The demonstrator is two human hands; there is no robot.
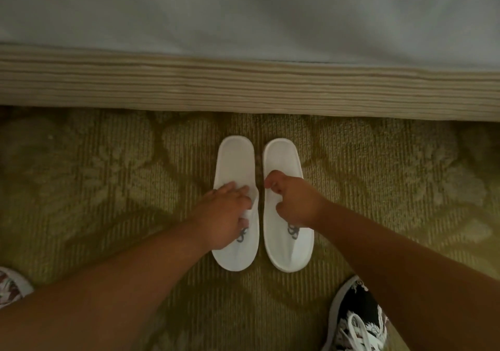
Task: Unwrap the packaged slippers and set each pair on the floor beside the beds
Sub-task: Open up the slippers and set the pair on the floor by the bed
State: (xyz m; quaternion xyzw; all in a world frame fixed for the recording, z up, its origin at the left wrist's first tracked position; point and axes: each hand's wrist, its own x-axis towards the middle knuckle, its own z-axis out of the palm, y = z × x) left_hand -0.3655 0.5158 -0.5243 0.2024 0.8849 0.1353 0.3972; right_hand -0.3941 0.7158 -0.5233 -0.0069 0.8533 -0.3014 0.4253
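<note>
Two white slippers lie side by side on the patterned carpet (pixel 108 188), heels toward the bed and toes toward me. A dark logo shows on each upper. My left hand (pixel 227 210) rests on the left slipper (pixel 234 155), fingers spread over its upper and thumb tucked at the upper's edge. My right hand (pixel 295 201) is curled over the right slipper (pixel 282 158), its fingers pinching the edge of the upper. No wrapping is in view.
The bed's striped beige base (pixel 243 85) runs across the view just beyond the slippers, with white bedding (pixel 243 12) above it. My own patterned shoes stand at the lower right (pixel 357 321) and lower left (pixel 10 285).
</note>
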